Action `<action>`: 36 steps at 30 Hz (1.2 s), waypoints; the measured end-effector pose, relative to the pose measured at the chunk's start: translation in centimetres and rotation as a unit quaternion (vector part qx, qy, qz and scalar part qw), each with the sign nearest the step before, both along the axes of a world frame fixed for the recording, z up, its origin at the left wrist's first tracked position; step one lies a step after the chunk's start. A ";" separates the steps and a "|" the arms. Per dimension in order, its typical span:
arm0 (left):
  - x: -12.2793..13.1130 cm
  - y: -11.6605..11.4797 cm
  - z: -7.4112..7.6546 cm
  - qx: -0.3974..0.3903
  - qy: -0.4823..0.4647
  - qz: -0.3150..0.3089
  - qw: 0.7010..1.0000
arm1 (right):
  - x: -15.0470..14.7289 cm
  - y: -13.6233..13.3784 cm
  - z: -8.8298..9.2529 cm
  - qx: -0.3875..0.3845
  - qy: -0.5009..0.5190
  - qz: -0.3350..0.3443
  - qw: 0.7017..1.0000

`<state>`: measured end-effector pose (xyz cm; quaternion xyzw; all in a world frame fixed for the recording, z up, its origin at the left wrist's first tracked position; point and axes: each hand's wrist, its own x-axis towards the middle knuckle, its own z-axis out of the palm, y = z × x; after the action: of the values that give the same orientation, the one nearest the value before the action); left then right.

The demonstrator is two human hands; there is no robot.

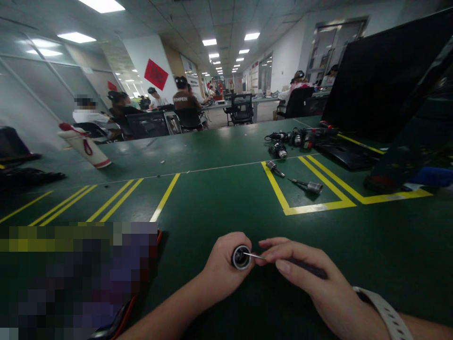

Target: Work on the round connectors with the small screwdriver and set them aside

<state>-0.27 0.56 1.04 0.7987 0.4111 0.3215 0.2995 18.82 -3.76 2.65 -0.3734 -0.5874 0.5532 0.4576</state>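
One cylinder (pixel 241 260) fills the closed left hand (pixel 223 262) toward the desk (pixel 212 208) edge nearest me; overpressing may slip the right hand's (pixel 320 286) pinched tool (pixel 254 255).

Open-plan office, with workshop-like work area up front. Green desk (pixel 219 200) marked off by yellow tape (pixel 318 208), small metal parts (pixel 314 188) lying on it towards one o'clock. Large black screen (pixel 375 85) at two o'clock. Mesh office chair (pixel 243 106) and long pale desk (pixel 265 100) at twelve; seated people (pixel 186 100) around eleven and one. Ceiling light panels (pixel 252 36) receding towards twelve. Glass partition (pixel 67 82) at ten, white pillar (pixel 138 54) at eleven bearing red paper diamond (pixel 156 74).
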 end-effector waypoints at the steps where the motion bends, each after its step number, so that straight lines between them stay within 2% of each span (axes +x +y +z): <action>1: 0.0 0.0 0.0 0.002 -0.001 0.000 1.000 | 0.0 -0.1 0.2 0.012 -0.006 -0.006 1.000; 11: 0.1 0.0 0.1 -0.004 -0.006 0.012 1.000 | 0.0 -0.5 0.5 0.085 0.001 -0.004 0.996; 16: 0.1 0.1 0.0 0.003 -0.006 -0.001 1.000 | -0.1 -0.6 0.8 0.100 -0.044 -0.012 0.994; 26: 0.2 0.0 0.0 -0.005 0.006 0.000 1.000 | 0.1 -0.7 0.4 0.110 -0.039 0.000 0.993; 36: 0.3 0.0 -0.2 0.002 0.002 0.030 1.000 | 0.0 -0.9 0.7 0.122 -0.051 -0.020 0.991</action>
<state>-0.01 0.58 0.88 0.7875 0.4347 0.3292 0.2873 18.85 -4.69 3.36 -0.3542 -0.6656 0.4479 0.4805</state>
